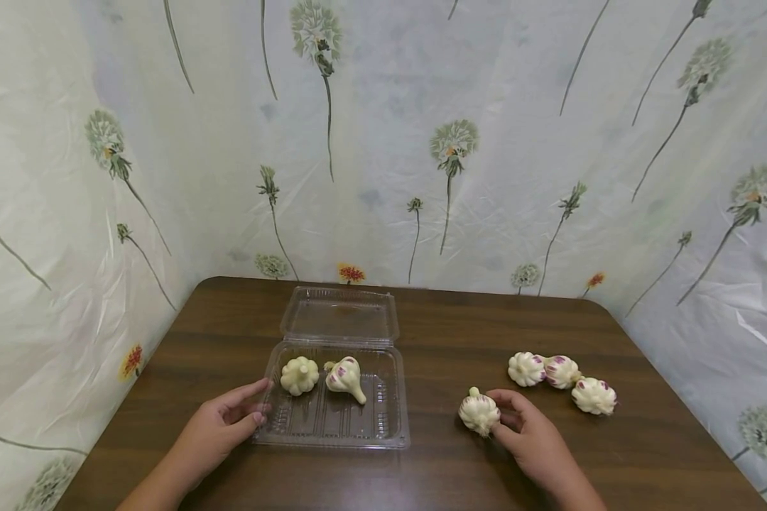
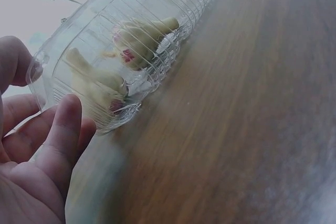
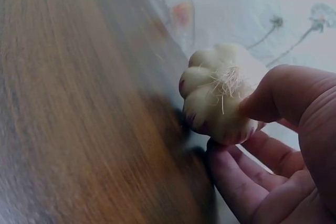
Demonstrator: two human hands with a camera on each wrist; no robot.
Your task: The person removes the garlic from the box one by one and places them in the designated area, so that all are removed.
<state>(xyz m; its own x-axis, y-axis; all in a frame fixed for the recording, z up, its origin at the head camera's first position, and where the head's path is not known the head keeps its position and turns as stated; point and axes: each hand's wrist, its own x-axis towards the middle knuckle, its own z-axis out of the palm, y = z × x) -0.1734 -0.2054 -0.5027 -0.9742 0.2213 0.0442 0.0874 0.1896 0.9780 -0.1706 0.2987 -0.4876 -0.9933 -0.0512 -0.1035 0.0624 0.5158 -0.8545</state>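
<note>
My right hand (image 1: 529,434) holds a garlic bulb (image 1: 479,412) with purple streaks between thumb and fingers, right of the container. In the right wrist view the bulb's rooty underside (image 3: 228,85) faces the camera and its stem is hidden. At its left edge, a clear plastic clamshell container (image 1: 393,433) is gripped by the thumb and fingers of my left hand (image 1: 220,424). Its hinged lid (image 1: 340,316) lies back, open. Inside, toward the hinge side, sit a pale garlic bulb (image 1: 299,376) with its stem up and a purple-marked garlic bulb (image 1: 343,375) tipped on its side.
On the right of the brown wooden table (image 1: 447,326) lie three more garlic bulbs: one at the left (image 1: 526,369), a middle one (image 1: 561,372) and a nearer one (image 1: 594,396). A dandelion-print curtain (image 1: 383,177) hangs behind the table and along both sides.
</note>
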